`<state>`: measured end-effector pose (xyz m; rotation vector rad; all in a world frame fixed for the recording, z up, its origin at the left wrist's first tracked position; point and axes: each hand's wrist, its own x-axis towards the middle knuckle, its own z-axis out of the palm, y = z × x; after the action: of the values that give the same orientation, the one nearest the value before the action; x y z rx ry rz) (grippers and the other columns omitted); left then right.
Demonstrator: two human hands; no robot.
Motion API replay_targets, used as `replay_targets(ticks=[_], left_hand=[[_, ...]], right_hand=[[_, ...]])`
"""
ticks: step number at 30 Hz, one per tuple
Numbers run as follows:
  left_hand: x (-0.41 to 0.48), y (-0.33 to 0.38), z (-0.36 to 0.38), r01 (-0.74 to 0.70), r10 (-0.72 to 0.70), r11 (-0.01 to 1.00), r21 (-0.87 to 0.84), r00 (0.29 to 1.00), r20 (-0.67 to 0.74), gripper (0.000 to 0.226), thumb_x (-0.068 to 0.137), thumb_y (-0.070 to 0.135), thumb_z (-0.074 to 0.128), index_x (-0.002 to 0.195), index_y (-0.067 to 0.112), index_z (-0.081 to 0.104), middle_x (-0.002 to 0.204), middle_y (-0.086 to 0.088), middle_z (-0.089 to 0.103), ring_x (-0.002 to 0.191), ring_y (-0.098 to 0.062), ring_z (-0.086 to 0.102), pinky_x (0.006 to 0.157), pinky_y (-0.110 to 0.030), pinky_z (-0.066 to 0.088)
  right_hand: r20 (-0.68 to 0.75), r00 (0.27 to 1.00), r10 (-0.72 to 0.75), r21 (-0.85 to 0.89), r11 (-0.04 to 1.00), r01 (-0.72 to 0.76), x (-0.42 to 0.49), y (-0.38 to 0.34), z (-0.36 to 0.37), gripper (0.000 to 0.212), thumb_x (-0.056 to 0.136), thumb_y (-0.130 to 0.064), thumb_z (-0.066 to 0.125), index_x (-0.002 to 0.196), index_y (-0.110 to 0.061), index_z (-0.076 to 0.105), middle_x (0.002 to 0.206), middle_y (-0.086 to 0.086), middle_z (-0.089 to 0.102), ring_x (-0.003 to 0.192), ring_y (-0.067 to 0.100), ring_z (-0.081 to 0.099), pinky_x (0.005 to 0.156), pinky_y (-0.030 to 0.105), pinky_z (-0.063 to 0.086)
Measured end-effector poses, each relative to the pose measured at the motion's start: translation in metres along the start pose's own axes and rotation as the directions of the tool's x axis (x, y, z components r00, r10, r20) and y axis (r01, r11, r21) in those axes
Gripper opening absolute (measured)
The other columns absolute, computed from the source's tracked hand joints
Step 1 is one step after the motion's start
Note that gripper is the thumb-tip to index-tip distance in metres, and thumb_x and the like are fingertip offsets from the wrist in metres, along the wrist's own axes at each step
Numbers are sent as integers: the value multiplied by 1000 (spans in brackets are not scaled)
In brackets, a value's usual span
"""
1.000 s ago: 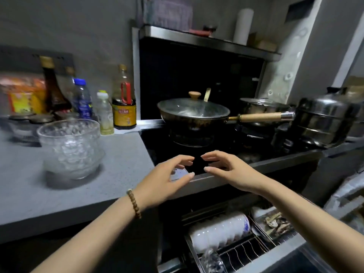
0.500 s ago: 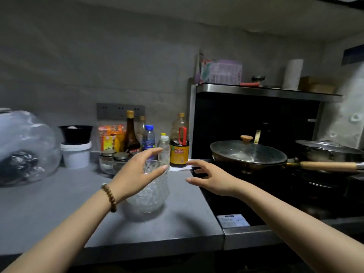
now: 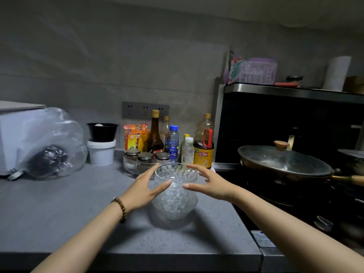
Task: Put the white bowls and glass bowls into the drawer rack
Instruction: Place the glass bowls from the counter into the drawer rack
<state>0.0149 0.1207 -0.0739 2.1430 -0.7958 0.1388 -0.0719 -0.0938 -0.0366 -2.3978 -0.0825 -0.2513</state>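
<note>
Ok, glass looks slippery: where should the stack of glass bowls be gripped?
Probably low on the stack of glass bowls, at its wider bulge, left hand and right hand from opposite sides; the top rim alone would lift one bowl.

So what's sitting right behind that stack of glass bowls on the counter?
A clear tray of three lidded jars, with bottles standing beyond. The glass bowls and the left hand cover the tray's right end.

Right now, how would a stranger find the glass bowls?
Start at the grey countertop beside the stove. Near its right end, between the left hand and right hand, stands a stack of glass bowls. Unlike the lidded jars behind, it is faceted and open.
</note>
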Motion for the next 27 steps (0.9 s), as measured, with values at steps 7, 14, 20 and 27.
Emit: replay_targets(ticks=[7,14,20,27], left_hand=[[7,-6,12,-14,14,999,-53,1000,-2,103,57,83,47,144,35,21,154,3,27,139,-18,28,110,-41,30],[6,-5,17,-57,50,994,-94,995,-83,92,62,74,50,142,36,26,152,4,31,137,-16,31,105,-34,31],[6,19,10,-137,119,984,-115,981,-150,90,64,75,49,142,40,22,153,5,28,137,-16,29,104,-39,33],[-4,85,26,-234,174,908,-347,965,-196,113,49,91,44,144,43,7,155,13,17,127,-3,23,101,-31,27]], right_hand=[[-33,999,26,39,999,-25,7,10,10,73,70,-58,70,135,-36,44,151,-8,35,140,17,31,110,36,30],[-116,993,6,103,995,6,9,15,14,66,65,-57,74,124,-35,55,143,-9,46,136,13,35,104,28,27],[-199,978,-69,83,993,87,-1,-2,-5,64,62,-58,74,120,-35,59,135,-14,53,128,7,43,106,31,32],[-342,935,-90,245,953,181,-53,-14,-45,49,55,-52,79,95,-26,69,100,-14,72,95,2,69,81,16,53]])
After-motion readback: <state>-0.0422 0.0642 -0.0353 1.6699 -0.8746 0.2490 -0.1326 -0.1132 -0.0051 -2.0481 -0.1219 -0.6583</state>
